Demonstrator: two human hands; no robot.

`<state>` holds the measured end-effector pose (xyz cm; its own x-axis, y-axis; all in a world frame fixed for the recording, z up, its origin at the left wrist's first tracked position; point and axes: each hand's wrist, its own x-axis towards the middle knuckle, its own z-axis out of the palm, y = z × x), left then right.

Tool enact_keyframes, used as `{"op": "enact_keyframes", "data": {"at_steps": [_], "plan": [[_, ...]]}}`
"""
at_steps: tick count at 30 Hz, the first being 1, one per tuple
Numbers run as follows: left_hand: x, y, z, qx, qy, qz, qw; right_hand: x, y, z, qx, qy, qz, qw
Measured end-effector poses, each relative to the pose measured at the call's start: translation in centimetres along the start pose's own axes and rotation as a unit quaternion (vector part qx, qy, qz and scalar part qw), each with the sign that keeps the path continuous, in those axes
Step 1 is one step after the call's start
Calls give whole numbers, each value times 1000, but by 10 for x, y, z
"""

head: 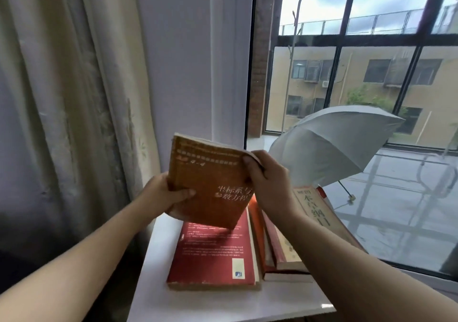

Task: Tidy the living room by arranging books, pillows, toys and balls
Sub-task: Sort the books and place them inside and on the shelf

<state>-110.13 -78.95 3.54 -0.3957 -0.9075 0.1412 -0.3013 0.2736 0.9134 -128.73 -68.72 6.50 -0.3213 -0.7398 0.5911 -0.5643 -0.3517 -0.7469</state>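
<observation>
An orange-brown paperback (210,180) is held tilted in the air above the white windowsill (153,284). My left hand (166,195) grips its lower left edge, thumb on the cover. My right hand (267,180) pinches its upper right corner. Under it a red book (213,254) lies flat on the sill. Right of the red book lie two or three more books (275,247), partly hidden by my right forearm. A cream book with black characters (314,212) rests on top of those.
A beige curtain (62,98) hangs at the left. The window frame and glass (347,78) stand close behind the books. An open grey umbrella (334,145) lies outside on the wet ledge at the right.
</observation>
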Motion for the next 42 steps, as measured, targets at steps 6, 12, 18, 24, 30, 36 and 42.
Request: {"op": "enact_keyframes", "data": {"at_steps": [6,12,18,24,30,36,42], "plan": [[-3,-14,17,-141,77,2,987,16,14,4,-4,81,61,995],[1,-18,9,-229,154,-78,958,5,49,25,-215,-35,200,955],[0,-33,0,-38,69,-223,972,-12,80,18,-417,-203,298,834],[0,-36,5,-23,11,-279,960,-32,92,9,-462,-239,304,798],[0,-34,0,-102,87,-280,951,-40,94,8,-458,-183,271,827],[0,-27,-6,-172,145,-257,940,-43,95,7,-462,-178,257,830],[1,-19,-7,-332,147,-329,872,-42,96,12,-472,-183,245,827]]}}
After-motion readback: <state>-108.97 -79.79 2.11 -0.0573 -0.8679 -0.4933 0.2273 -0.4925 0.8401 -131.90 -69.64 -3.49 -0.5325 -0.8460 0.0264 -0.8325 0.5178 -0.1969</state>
